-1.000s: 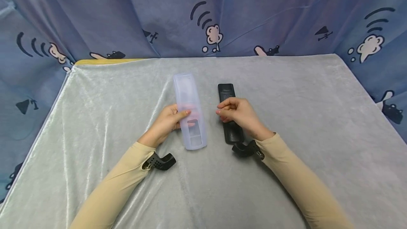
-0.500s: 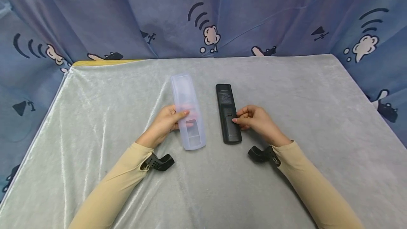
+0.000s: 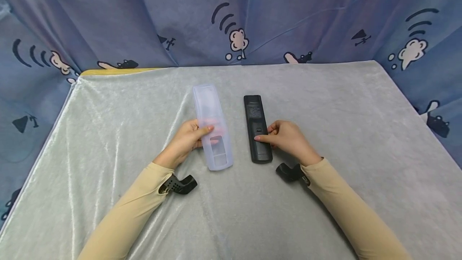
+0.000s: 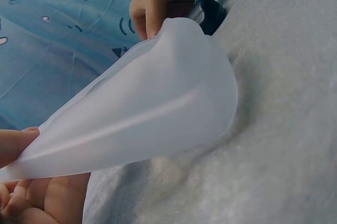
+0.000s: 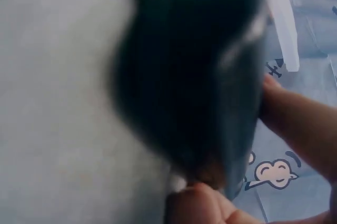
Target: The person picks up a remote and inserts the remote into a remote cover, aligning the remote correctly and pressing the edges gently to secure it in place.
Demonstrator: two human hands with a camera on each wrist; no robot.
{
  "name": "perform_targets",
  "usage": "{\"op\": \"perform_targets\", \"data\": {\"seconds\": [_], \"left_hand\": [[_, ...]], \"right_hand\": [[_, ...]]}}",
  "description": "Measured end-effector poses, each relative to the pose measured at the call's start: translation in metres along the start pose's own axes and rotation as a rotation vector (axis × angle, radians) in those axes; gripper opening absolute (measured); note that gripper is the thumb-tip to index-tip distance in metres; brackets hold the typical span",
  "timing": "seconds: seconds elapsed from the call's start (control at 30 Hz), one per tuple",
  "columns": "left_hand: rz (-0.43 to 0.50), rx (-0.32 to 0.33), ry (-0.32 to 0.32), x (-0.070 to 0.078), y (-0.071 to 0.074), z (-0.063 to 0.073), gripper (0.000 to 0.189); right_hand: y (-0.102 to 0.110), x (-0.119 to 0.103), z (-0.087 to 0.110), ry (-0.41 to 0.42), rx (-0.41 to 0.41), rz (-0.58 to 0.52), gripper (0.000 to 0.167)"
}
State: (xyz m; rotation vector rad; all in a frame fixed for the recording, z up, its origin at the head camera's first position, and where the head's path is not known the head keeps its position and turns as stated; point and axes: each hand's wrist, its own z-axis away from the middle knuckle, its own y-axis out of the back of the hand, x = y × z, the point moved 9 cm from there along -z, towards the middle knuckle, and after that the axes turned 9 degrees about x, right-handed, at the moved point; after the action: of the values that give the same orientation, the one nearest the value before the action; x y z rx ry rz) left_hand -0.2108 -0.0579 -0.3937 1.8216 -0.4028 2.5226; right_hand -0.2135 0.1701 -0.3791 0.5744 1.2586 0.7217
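Head view showed the left grip pinching a translucent cover, the right grip pinching a black remote to its right, a cloth-draped counter beneath, a patterned curtain behind, and black wrist mounts alongside.

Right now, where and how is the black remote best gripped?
Probably just below mid-length, from the right: thumb on the upward face, fingers under the right long edge. The black remote is a slim, narrow bar, easily pinched across its thickness, and the translucent sleeve in the left hand sits on its left. The right hand pinches it about there.
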Motion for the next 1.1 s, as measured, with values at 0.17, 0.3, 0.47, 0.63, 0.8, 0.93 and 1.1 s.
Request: {"op": "perform_targets", "data": {"seconds": [0.17,0.3,0.47,0.63,0.8,0.93,1.1], "left_hand": [[0.004,0.001,0.005,0.0,0.0,0.0,0.037],[0.006,0.008,0.008,-0.001,0.0,-0.001,0.036],[0.004,0.012,0.01,-0.001,0.0,-0.001,0.036],[0.003,0.014,0.006,-0.002,0.001,-0.002,0.035],[0.009,0.011,0.001,-0.002,0.002,-0.003,0.035],[0.026,0.02,0.003,-0.002,0.003,-0.003,0.035],[0.049,0.032,0.0,-0.003,0.006,-0.004,0.036]], "right_hand": [[-0.003,-0.001,-0.003,-0.016,-0.009,0.022,0.046],[-0.008,0.003,-0.005,-0.044,-0.04,-0.045,0.042],[-0.009,0.005,-0.007,-0.037,-0.057,-0.185,0.039],[-0.01,0.005,-0.01,0.01,-0.076,-0.288,0.038],[-0.013,0.006,-0.01,0.001,-0.138,-0.462,0.032],[-0.019,0.006,-0.009,-0.009,-0.212,-0.64,0.034],[-0.023,0.004,-0.009,0.022,-0.264,-0.74,0.057]]}}
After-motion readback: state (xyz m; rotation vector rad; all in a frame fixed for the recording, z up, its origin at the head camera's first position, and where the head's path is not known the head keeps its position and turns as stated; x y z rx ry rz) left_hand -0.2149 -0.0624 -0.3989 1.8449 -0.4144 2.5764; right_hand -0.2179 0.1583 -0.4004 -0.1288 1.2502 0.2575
